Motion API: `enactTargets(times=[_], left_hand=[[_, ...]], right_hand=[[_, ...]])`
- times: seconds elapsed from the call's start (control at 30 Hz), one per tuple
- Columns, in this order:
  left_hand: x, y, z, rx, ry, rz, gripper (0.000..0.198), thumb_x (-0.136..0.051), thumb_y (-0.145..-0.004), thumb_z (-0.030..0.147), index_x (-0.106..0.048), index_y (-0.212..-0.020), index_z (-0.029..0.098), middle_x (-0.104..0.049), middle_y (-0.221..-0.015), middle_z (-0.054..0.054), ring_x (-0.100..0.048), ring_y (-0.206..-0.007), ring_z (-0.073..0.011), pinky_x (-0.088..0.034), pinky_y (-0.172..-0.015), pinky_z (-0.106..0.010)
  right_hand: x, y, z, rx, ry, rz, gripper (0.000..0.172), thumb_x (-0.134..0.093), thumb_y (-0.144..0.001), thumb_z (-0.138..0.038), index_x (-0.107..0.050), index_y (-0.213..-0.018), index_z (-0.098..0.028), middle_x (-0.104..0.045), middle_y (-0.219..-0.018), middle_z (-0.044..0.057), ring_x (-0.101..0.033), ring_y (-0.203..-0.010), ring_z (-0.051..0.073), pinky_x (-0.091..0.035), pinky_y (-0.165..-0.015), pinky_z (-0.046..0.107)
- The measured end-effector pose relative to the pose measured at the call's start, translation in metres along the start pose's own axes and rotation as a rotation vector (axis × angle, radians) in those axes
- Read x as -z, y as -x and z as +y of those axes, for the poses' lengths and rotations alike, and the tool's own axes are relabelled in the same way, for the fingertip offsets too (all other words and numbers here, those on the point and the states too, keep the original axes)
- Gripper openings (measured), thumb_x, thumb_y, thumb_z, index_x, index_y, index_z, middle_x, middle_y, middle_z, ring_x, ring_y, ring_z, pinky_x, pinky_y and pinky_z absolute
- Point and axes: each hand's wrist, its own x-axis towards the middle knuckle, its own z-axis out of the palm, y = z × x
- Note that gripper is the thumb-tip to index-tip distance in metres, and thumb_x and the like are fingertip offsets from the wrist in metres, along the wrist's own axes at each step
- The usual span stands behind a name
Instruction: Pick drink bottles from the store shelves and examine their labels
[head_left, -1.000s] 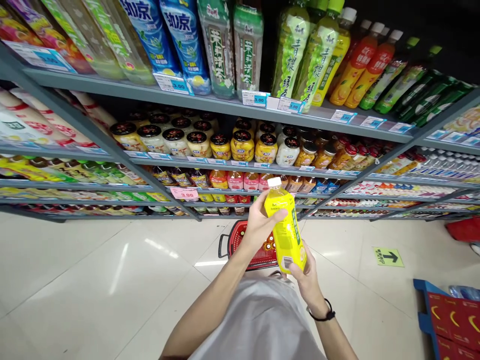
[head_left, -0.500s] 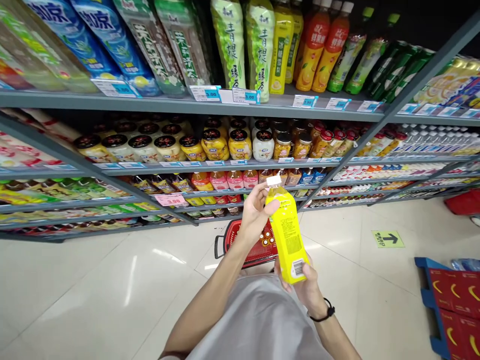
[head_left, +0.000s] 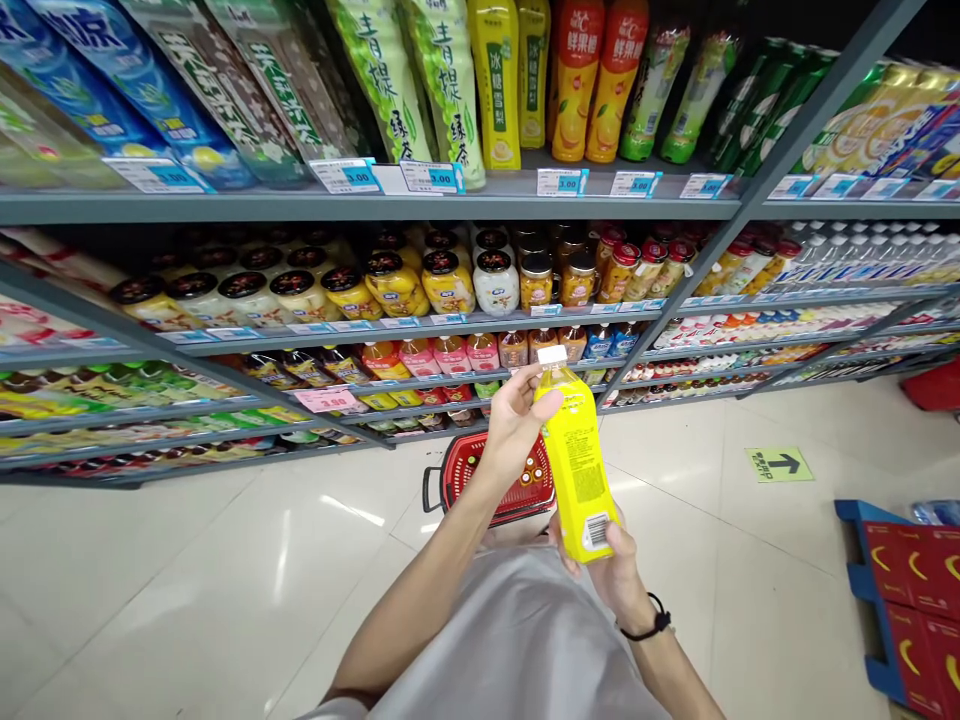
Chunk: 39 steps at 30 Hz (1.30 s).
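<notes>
A yellow drink bottle (head_left: 581, 460) with a white cap is held tilted in front of my body, its printed back label and barcode facing me. Near the neck, my left hand (head_left: 517, 425) grips it with the thumb across the upper label. My right hand (head_left: 615, 570) is closed around the base, thumb beside the barcode; a black band circles that wrist. Beneath the bottle, partly hidden by my left forearm, a red shopping basket (head_left: 461, 480) with a black handle has several small capped items inside.
Shelves (head_left: 375, 207) of drinks stretch across the front. Several jars with black lids (head_left: 382, 285) fill the middle shelf. On the floor at right are a green arrow sign (head_left: 780, 464) and red boxes (head_left: 911, 570) on a blue pallet (head_left: 862, 580).
The view has shifted, so the upper-shelf bottles appear further left and higher. Both hands keep the same hold on the yellow bottle, which stays nearly in place.
</notes>
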Motion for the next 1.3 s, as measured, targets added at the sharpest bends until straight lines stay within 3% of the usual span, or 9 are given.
enactTargets(times=[0.3,0.47,0.63,0.73,0.8,0.93,1.07,1.3], left_hand=[[-0.021,-0.003,-0.016,0.040,0.005,0.038,0.064,-0.091,-0.072,0.058,-0.071,-0.114,0.015,-0.075,-0.120,-0.012,-0.071,-0.108,-0.0240,-0.056,-0.091,-0.029],[-0.026,-0.007,-0.017,-0.003,0.002,0.028,0.064,-0.093,-0.070,0.057,-0.072,-0.114,0.016,-0.075,-0.120,-0.012,-0.071,-0.110,-0.0245,-0.056,-0.092,-0.030],[-0.031,-0.009,-0.018,0.007,0.058,0.040,0.065,-0.093,-0.070,0.057,-0.072,-0.116,0.017,-0.075,-0.125,-0.012,-0.069,-0.121,-0.0267,-0.055,-0.097,-0.030],[-0.033,-0.006,-0.021,0.045,0.101,0.017,0.066,-0.092,-0.072,0.057,-0.072,-0.121,0.018,-0.073,-0.133,-0.013,-0.066,-0.129,-0.0297,-0.055,-0.101,-0.032],[-0.034,-0.004,-0.023,0.041,0.121,-0.014,0.068,-0.092,-0.071,0.058,-0.072,-0.122,0.018,-0.072,-0.135,-0.014,-0.066,-0.131,-0.0310,-0.055,-0.103,-0.034],[-0.036,0.001,-0.021,0.009,0.164,-0.137,0.072,-0.094,-0.068,0.061,-0.073,-0.121,0.017,-0.074,-0.132,-0.016,-0.068,-0.128,-0.0330,-0.054,-0.108,-0.039],[-0.037,0.005,-0.014,-0.006,0.169,-0.260,0.064,-0.090,-0.073,0.061,-0.074,-0.118,0.018,-0.079,-0.119,-0.017,-0.072,-0.121,-0.0358,-0.056,-0.106,-0.047],[-0.038,0.014,-0.004,-0.005,0.163,-0.325,0.064,-0.085,-0.077,0.065,-0.076,-0.120,0.019,-0.077,-0.121,-0.019,-0.075,-0.113,-0.0404,-0.062,-0.092,-0.051]], right_hand=[[0.028,0.001,-0.015,-0.021,0.057,-0.005,0.059,-0.073,-0.083,-0.073,-0.066,-0.112,-0.022,-0.074,-0.087,0.006,-0.055,-0.056,0.013,-0.041,-0.050,0.025],[0.042,-0.006,-0.032,-0.077,0.055,-0.064,0.073,-0.066,-0.083,-0.080,-0.065,-0.125,-0.021,-0.076,-0.086,0.009,-0.059,-0.055,0.018,-0.045,-0.048,0.029],[0.052,-0.009,-0.030,-0.031,0.056,-0.073,0.054,-0.066,-0.092,-0.066,-0.066,-0.123,-0.022,-0.077,-0.100,0.011,-0.064,-0.062,0.019,-0.051,-0.050,0.031],[0.062,-0.007,-0.019,0.017,0.110,-0.078,0.052,-0.069,-0.095,-0.058,-0.060,-0.135,-0.026,-0.076,-0.114,0.011,-0.072,-0.077,0.023,-0.061,-0.061,0.036],[0.068,-0.005,-0.013,0.055,0.176,-0.053,0.054,-0.071,-0.096,-0.053,-0.056,-0.142,-0.027,-0.075,-0.123,0.011,-0.076,-0.093,0.027,-0.066,-0.077,0.042],[0.071,-0.003,-0.007,0.194,0.350,0.048,0.066,-0.080,-0.092,-0.041,-0.051,-0.149,-0.027,-0.065,-0.146,0.012,-0.068,-0.129,0.030,-0.058,-0.109,0.047],[0.073,-0.005,-0.006,0.271,0.503,0.073,0.068,-0.081,-0.091,-0.034,-0.048,-0.151,-0.026,-0.064,-0.147,0.013,-0.066,-0.131,0.028,-0.057,-0.110,0.043],[0.082,-0.007,0.001,0.339,0.626,0.072,0.074,-0.081,-0.090,-0.028,-0.046,-0.155,-0.025,-0.057,-0.155,0.016,-0.059,-0.140,0.031,-0.053,-0.115,0.048]])
